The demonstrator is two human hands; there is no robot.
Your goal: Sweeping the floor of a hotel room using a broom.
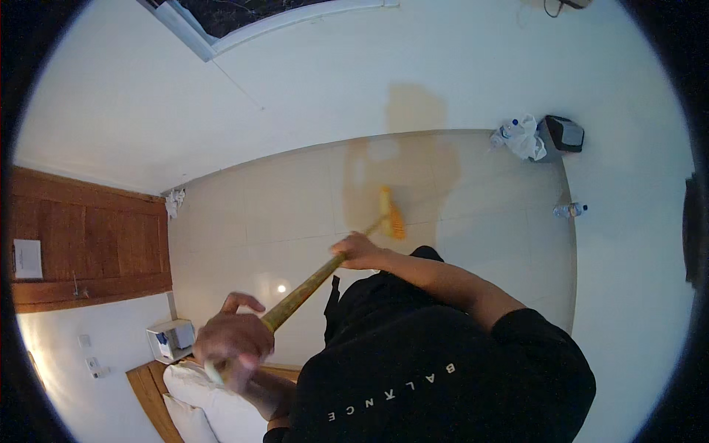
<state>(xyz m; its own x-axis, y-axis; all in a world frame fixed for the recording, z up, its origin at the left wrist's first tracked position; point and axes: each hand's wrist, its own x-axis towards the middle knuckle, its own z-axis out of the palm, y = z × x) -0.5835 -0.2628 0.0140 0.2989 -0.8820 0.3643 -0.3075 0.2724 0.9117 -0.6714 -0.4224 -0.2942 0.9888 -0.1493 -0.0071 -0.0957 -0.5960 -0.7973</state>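
A long-handled broom with a yellow-orange head (397,223) slants from lower left toward the middle of the room. Its bristles are at the tiled floor, though contact is hard to confirm. My left hand (235,341), slightly blurred, is wrapped round the upper end of the handle (303,292). Farther down, my right hand (357,251) grips the handle closer to the head, its forearm coming in from the right across my dark shirt.
By the far wall sit a white plastic bag (526,140) with bottles and a dark bin-like box (565,134). A bottle (570,210) lies along the right wall. At left are a wooden door (88,229), a bedside table (171,340) and a bed (214,399).
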